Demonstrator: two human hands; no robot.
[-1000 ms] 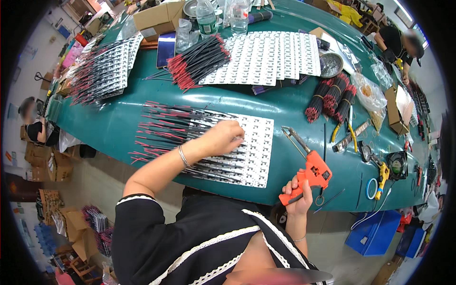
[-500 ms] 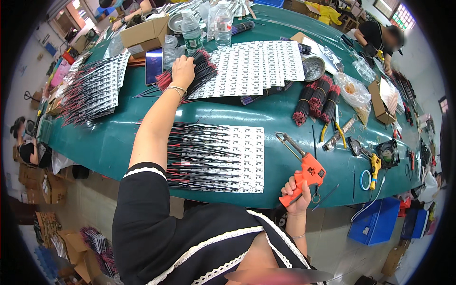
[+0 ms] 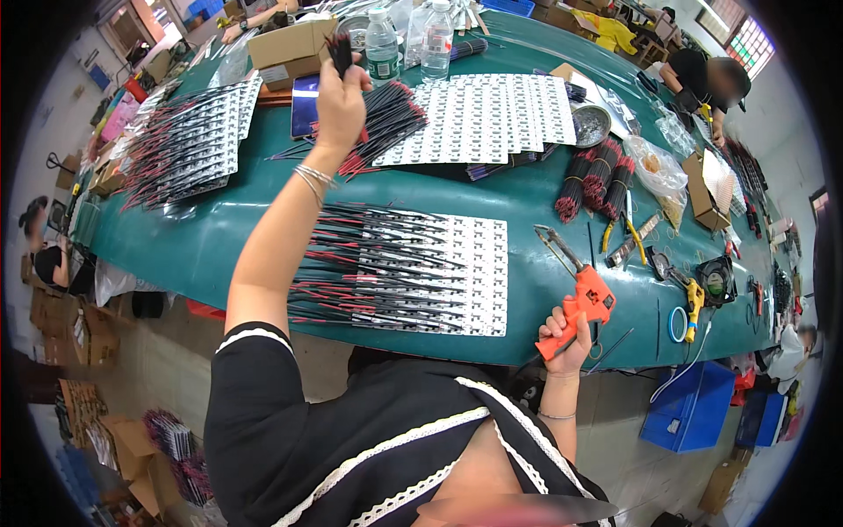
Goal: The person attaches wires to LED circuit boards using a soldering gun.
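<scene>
My left hand point(image 3: 341, 104) is raised over the far part of the table, closed round a small bunch of wires point(image 3: 339, 53) whose dark ends stick up above the fingers. Beneath and beside it lies a loose pile of black wires with red ends point(image 3: 391, 119). My right hand point(image 3: 565, 344) grips an orange soldering gun point(image 3: 590, 299) by its handle, metal tip pointing up and away. Between the hands, a white circuit board panel point(image 3: 481, 277) lies flat near the table's front edge. Rows of black and red wires point(image 3: 378, 263) cover its left part.
Overlapping white panels point(image 3: 492, 114) lie beyond the wired one; more wired panels point(image 3: 198, 145) are at left. Plastic bottles point(image 3: 383, 48) and a cardboard box point(image 3: 290, 51) stand behind. To the right are wire bundles point(image 3: 597, 180), yellow-handled pliers point(image 3: 628, 233) and a small fan point(image 3: 716, 279). A co-worker point(image 3: 702, 79) works at far right.
My left hand has lifted from the wire pile, now with a bunch of wires upright in it. The right hand still holds the soldering gun. The whole view has shifted slightly.
</scene>
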